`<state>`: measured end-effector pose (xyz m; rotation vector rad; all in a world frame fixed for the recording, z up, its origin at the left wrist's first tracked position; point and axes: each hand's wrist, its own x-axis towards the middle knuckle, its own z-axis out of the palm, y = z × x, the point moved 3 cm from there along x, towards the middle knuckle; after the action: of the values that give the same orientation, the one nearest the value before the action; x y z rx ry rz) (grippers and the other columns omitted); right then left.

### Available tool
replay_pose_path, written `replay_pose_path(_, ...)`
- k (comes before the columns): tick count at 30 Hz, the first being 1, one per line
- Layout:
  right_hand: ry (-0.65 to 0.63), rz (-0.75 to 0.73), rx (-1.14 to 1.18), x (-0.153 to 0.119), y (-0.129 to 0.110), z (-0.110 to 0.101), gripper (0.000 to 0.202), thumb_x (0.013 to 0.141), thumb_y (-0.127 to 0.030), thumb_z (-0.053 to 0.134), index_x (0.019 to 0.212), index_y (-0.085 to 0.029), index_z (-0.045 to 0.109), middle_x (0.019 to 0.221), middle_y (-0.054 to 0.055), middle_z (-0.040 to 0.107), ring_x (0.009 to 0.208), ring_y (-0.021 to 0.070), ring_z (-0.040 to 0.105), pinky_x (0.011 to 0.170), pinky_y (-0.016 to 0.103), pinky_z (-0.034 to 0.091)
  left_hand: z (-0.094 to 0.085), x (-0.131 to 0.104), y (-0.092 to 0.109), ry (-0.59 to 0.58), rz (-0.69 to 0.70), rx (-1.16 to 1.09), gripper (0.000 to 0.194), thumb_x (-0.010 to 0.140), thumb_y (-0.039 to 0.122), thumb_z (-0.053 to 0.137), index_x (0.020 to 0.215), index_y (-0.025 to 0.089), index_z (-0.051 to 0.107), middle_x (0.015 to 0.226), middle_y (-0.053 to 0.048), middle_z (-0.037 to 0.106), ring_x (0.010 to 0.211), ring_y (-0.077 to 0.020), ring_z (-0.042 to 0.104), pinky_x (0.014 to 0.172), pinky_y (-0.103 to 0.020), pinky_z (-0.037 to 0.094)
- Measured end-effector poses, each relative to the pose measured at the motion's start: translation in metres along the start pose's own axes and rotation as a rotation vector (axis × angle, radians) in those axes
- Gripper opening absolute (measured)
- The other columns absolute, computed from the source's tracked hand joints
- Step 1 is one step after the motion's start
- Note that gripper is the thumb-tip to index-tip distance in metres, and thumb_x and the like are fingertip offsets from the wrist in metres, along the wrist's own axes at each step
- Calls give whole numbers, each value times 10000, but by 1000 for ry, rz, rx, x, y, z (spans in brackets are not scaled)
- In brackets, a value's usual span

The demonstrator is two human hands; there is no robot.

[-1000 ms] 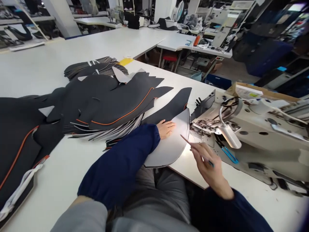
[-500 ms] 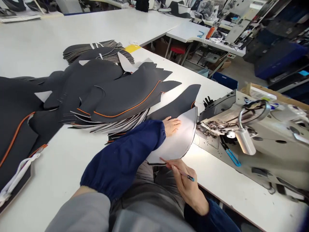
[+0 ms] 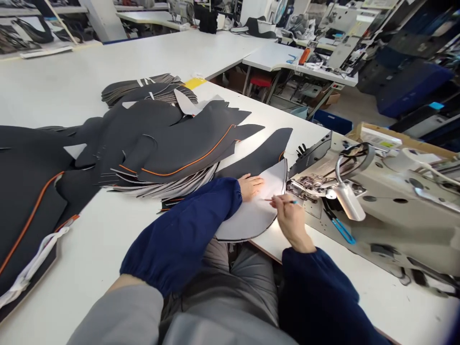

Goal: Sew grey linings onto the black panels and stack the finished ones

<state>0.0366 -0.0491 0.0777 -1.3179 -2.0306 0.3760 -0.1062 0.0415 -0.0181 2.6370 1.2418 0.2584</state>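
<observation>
My left hand (image 3: 250, 187) lies flat with its fingers stretched out on a light grey curved piece (image 3: 247, 218) edged in black. My right hand (image 3: 292, 218) grips a thin pencil-like tool (image 3: 270, 200), its tip over the same piece near my left fingertips; whether the tip touches cannot be made out. Beyond the piece lies a dark panel (image 3: 266, 151) with a small orange line. A stack of dark panels with orange piping (image 3: 183, 139) is to the left of it. The right edge of the light piece is beside the sewing machine (image 3: 391, 191).
Blue snips (image 3: 343, 230) lie on the machine bed below a small lamp (image 3: 349, 201). More dark panels with orange trim (image 3: 25, 191) cover the left of the white table (image 3: 104, 258). A yellow item (image 3: 195, 83) is behind the stack. A cardboard box (image 3: 413, 143) stands behind the machine.
My right hand has moved up and away from me with the tool, from the near edge of the light piece toward its right side. My left hand stays flat on it. The view has shifted slightly.
</observation>
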Motion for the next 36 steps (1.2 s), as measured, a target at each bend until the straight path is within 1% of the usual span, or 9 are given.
replay_pose_path(4,-223,-38,202,-39,-31,23,411,978,-450,352,794,-217,636,696,40,644,615,160,642,563,265,538,-4,2,-5,-5,-2,-5,472,945,253,321,1411,276,395,1527,22,328,1407,-155,260,1160,-411,196)
replay_pose_path(7,-263,23,440,-72,-31,0,317,985,-357,366,941,-205,640,825,59,670,698,161,665,615,271,574,-17,3,-1,-50,-26,-29,437,946,259,343,1368,282,450,1502,14,373,1391,-179,291,1142,-438,232)
replay_pose_path(13,139,12,-239,-90,81,-104,177,918,-279,477,1020,-224,610,1064,98,660,915,236,656,810,388,554,-33,-29,80,37,-35,-38,520,900,568,402,1291,245,521,1455,-94,418,1337,-322,341,1058,-590,287)
replay_pose_path(16,-66,-108,-600,-104,140,-130,295,860,-130,404,1032,-206,631,1180,152,616,1058,295,613,832,424,540,-16,-53,112,-53,174,0,550,832,394,545,1364,301,445,1539,-33,297,1404,-331,211,1091,-646,178)
replay_pose_path(21,-214,-213,-906,-119,178,-128,495,730,27,340,1041,-170,671,1296,138,577,1265,360,456,1015,592,386,-22,-38,63,-106,31,116,560,794,72,466,1309,286,515,1533,-1,316,1398,-283,258,1136,-595,158)
replay_pose_path(24,-142,-215,-833,-101,162,-100,482,758,0,356,1130,-127,635,1317,159,557,1268,322,456,1030,530,400,-34,-8,35,-116,-19,174,567,750,-13,445,1245,237,560,1543,-13,292,1392,-275,277,1138,-555,218)
replay_pose_path(29,-56,-199,-649,-61,125,-53,363,862,-89,351,1102,-142,618,1198,126,632,1123,248,558,915,376,493,-27,12,36,-120,-36,151,715,690,-32,463,1365,204,441,1579,-43,178,1389,-281,285,1043,-413,410)
replay_pose_path(32,-56,-141,-730,-58,134,-57,268,904,-159,383,961,-141,644,1003,133,675,963,262,597,828,378,498,-24,2,34,-69,-59,86,860,680,-34,445,1480,193,226,1589,-79,114,1382,-228,313,1017,-341,426)
replay_pose_path(36,-43,26,-926,-63,171,-83,269,910,-238,415,960,-99,641,1000,182,641,886,293,583,724,393,473,-27,-1,28,-118,-103,134,862,706,11,470,1493,215,183,1512,-89,328,1299,-227,408,969,-348,440)
